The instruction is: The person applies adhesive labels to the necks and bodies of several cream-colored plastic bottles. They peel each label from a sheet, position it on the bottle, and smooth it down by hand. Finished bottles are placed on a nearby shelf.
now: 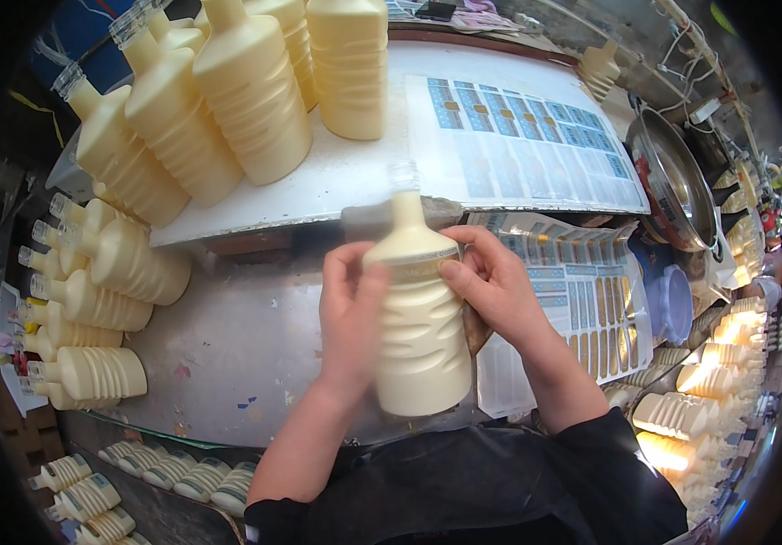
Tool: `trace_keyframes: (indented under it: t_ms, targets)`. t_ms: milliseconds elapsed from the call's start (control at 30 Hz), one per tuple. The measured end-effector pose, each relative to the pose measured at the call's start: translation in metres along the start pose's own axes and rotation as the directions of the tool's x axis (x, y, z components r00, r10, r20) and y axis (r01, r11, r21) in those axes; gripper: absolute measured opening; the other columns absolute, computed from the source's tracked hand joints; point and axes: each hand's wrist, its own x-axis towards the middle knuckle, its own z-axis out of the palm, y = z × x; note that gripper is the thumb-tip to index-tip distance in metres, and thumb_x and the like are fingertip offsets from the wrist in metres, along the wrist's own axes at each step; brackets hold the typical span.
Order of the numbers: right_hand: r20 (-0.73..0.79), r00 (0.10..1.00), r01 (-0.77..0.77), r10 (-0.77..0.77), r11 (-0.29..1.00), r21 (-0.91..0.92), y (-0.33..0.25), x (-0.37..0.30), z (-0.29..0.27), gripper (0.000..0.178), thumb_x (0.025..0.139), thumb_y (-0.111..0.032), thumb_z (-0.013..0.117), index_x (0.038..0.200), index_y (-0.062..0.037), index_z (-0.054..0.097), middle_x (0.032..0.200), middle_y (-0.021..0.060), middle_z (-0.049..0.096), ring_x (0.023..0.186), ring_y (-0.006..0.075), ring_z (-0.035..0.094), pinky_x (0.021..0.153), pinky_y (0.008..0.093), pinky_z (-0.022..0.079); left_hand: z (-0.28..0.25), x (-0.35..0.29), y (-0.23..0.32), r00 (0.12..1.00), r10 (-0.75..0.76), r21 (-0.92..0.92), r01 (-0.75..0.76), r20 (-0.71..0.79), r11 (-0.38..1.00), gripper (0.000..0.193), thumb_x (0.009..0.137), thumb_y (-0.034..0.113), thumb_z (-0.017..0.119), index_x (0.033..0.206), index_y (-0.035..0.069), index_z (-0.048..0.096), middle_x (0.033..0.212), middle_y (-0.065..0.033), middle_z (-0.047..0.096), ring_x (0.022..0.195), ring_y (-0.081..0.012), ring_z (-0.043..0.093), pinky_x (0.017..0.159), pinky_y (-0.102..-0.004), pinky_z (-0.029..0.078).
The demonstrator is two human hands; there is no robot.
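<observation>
A cream bottle [423, 350] with wavy ridges and a clear threaded neck stands nearly upright between my hands. Across its shoulder runs a narrow grey-gold label strip [423, 263]. My left hand [352, 313], its thumb smeared by motion, grips the bottle's left side. My right hand [493, 283] is closed on the right shoulder, thumb pressed at the strip's right end and fingers curled behind. Partly hidden behind the bottle's neck is a brown-grey pad [368, 218] at the white table's edge.
Printed label sheets [509, 123] lie on the white tabletop [355, 168]; another sheet [582, 318] hangs at right. Upright cream bottles [250, 100] crowd the back left, with several lying bottles [105, 372] below them. At right are a metal pan [673, 173] and many more bottles [677, 413].
</observation>
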Motion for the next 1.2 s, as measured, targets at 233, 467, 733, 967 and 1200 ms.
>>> trace_keyframes:
  t_ms: [233,467,733,967,1200]
  targets:
    - [-0.311,0.921,0.262,-0.234,0.964,0.051,-0.011,-0.005,-0.017,0.022,0.096,-0.008,0.064,0.118,-0.0057,0.066,0.095,0.0043,0.065,0.085,0.0144,0.062,0.078,0.0283,0.051,-0.003,0.001,-0.004,1.0,-0.023,-0.053,0.022,-0.02,0.998,0.032,0.109,0.025,0.053,0.133,0.005,0.049,0.123,-0.008,0.058,0.112,-0.0141,0.055,0.101,-0.0292,0.046]
    - [0.226,0.512,0.745,-0.828,0.299,-0.596,-0.039,-0.027,0.017,0.034,0.072,-0.001,0.073,0.106,-0.0036,0.075,0.107,0.012,0.073,0.096,0.0275,0.072,0.081,0.0372,0.056,-0.007,-0.001,-0.003,0.987,-0.156,-0.259,0.141,-0.036,0.956,0.028,0.113,0.021,0.039,0.13,0.003,0.053,0.112,-0.0069,0.064,0.104,-0.0147,0.063,0.093,-0.0305,0.053]
    - [0.335,0.502,0.775,-0.797,0.242,-0.584,-0.054,-0.034,0.029,0.037,0.07,-0.005,0.072,0.106,-0.0023,0.077,0.102,0.0117,0.075,0.087,0.0263,0.074,0.071,0.0342,0.056,-0.003,-0.007,0.003,0.981,-0.184,-0.311,0.158,-0.058,0.937,0.033,0.114,0.023,0.036,0.13,0.002,0.056,0.111,-0.0069,0.064,0.104,-0.0147,0.061,0.096,-0.0322,0.051]
    - [0.359,0.489,0.714,-0.795,0.13,-0.688,-0.065,-0.028,0.042,0.035,0.074,-0.01,0.069,0.108,-0.001,0.072,0.097,0.0098,0.068,0.083,0.0236,0.07,0.073,0.035,0.053,-0.006,-0.007,-0.002,0.99,-0.138,-0.298,0.121,-0.039,0.947,0.032,0.114,0.028,0.038,0.128,0.006,0.058,0.11,-0.0045,0.064,0.101,-0.014,0.062,0.093,-0.031,0.051]
    - [0.248,0.678,0.653,-0.692,0.412,-0.636,-0.08,-0.012,0.024,0.036,0.079,-0.004,0.079,0.114,-0.0077,0.072,0.091,0.0077,0.075,0.076,0.0263,0.07,0.067,0.0374,0.053,0.0,-0.009,0.011,0.981,-0.184,-0.326,0.154,-0.064,0.933,0.039,0.114,0.03,0.033,0.131,0.004,0.055,0.114,-0.0071,0.062,0.104,-0.0156,0.061,0.095,-0.0318,0.051]
